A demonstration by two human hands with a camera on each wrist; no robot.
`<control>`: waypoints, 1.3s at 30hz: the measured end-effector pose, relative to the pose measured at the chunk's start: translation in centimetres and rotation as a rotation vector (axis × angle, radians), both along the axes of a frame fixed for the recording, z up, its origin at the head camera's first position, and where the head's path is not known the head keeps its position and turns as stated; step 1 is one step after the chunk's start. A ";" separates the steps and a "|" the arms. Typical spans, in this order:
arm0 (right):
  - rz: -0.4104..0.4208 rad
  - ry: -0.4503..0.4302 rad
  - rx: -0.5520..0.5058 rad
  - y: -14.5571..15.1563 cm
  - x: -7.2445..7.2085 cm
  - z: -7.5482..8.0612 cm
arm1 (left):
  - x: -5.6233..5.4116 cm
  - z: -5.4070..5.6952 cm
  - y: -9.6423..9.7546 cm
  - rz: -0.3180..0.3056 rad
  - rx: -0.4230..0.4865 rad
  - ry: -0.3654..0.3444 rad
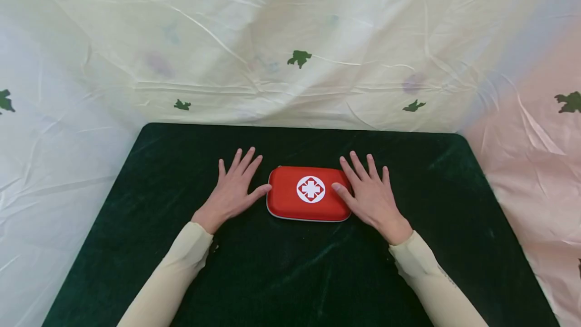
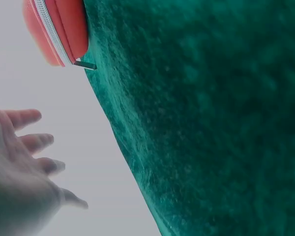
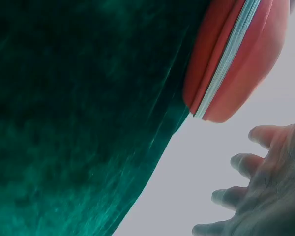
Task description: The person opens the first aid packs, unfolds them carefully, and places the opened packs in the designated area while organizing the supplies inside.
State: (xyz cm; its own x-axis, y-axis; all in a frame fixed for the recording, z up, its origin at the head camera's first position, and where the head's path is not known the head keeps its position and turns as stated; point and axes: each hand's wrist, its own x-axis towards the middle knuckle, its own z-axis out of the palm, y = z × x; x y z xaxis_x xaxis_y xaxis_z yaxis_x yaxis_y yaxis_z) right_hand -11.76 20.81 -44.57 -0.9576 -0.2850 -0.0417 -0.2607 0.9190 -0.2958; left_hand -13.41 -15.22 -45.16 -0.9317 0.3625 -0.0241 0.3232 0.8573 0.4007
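Observation:
A red zippered first-aid case (image 1: 286,193) with a white cross emblem lies flat on the dark green cloth-covered table. To its left is my left hand (image 1: 231,191), fingers spread, the thumb close to the case's edge. My right hand (image 1: 372,196) is spread at the other end, its thumb and index finger overlapping the case in the head view. Both wrist views show the hands raised off the cloth and apart from the case. In the left wrist view a dark zipper pull (image 2: 86,64) hangs at the case's corner. The grey-white zipper (image 3: 228,59) looks closed along the visible side.
The green table (image 1: 290,276) has rounded far corners. Behind it hangs a pale, wrinkled curtain (image 1: 218,54) with green leaf prints, and a pinkish section (image 1: 522,165) hangs at the right.

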 end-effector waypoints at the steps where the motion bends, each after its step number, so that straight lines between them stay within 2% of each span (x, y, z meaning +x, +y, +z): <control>1: 0.003 -0.001 -0.001 -0.2 0.0 0.0 | 0.0 0.0 0.0 -0.008 0.010 -0.003; 8: 0.032 -0.018 0.004 -1.3 0.3 0.1 | -0.4 -0.3 0.3 -0.062 0.111 -0.035; 16: 0.073 -0.012 0.033 -2.4 0.7 -0.4 | -0.9 -0.3 0.4 -0.113 0.250 -0.123; 26: 0.130 0.003 0.064 -3.0 0.8 -0.7 | -2.7 -1.1 0.6 -0.144 0.413 -0.141; 33: 0.171 -0.009 0.091 -3.5 0.8 -1.1 | -4.0 -1.3 1.4 -0.133 0.559 -0.271; 39: 0.200 -0.011 0.109 -3.9 0.9 -1.4 | -4.8 -1.3 2.0 -0.121 0.628 -0.377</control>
